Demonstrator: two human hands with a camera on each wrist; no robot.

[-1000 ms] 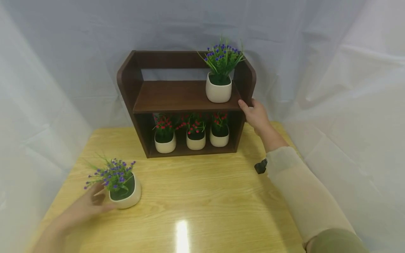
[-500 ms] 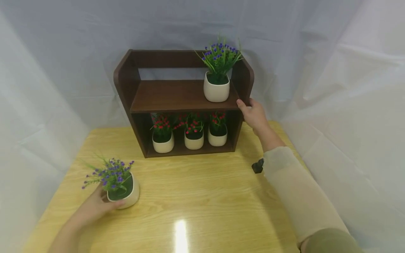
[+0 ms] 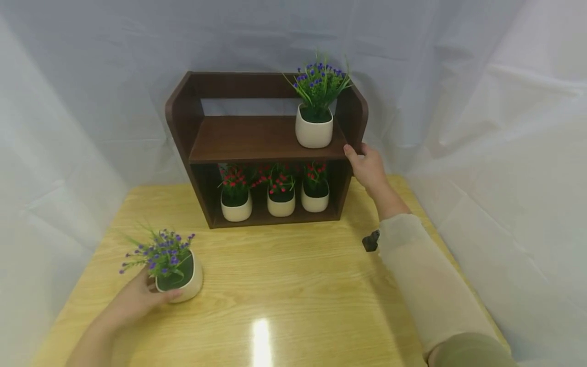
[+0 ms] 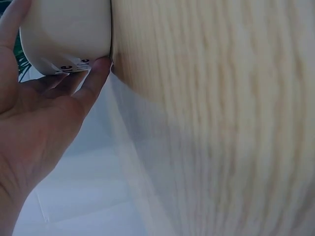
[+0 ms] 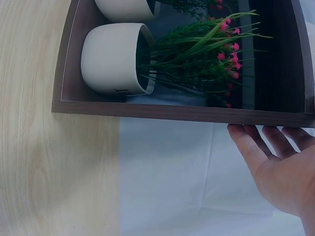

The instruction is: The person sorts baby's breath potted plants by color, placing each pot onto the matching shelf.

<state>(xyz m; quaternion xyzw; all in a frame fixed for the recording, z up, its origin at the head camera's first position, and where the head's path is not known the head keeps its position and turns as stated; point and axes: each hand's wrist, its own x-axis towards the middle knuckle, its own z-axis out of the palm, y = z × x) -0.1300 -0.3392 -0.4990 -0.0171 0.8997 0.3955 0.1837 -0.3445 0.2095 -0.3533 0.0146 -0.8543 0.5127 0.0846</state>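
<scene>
On the left of the table, my left hand point(image 3: 136, 302) grips a potted plant point(image 3: 191, 284) with purple flowers, thumb at the near side of the white pot. Up close in the left wrist view, the pot point(image 4: 69, 32) has fingertips against its lettered lower part, right by the tabletop. My right hand point(image 3: 372, 172) holds the right side of a dark brown two-tier shelf point(image 3: 247, 136), its thumb at the front edge of the upper board. Seen from the right wrist, the fingers point(image 5: 253, 150) lie along the outer side panel.
A second purple-flowered plant point(image 3: 314, 130) stands at the right on the upper board. Three red-flowered pots point(image 3: 281, 205) line the lower tier. A small black object point(image 3: 370, 241) shows beside the right sleeve. White sheeting point(image 3: 114, 92) surrounds the wooden table point(image 3: 293, 275).
My left hand has come in closer and closed round the purple plant's pot. My right hand keeps its hold on the shelf, and the view has shifted slightly.
</scene>
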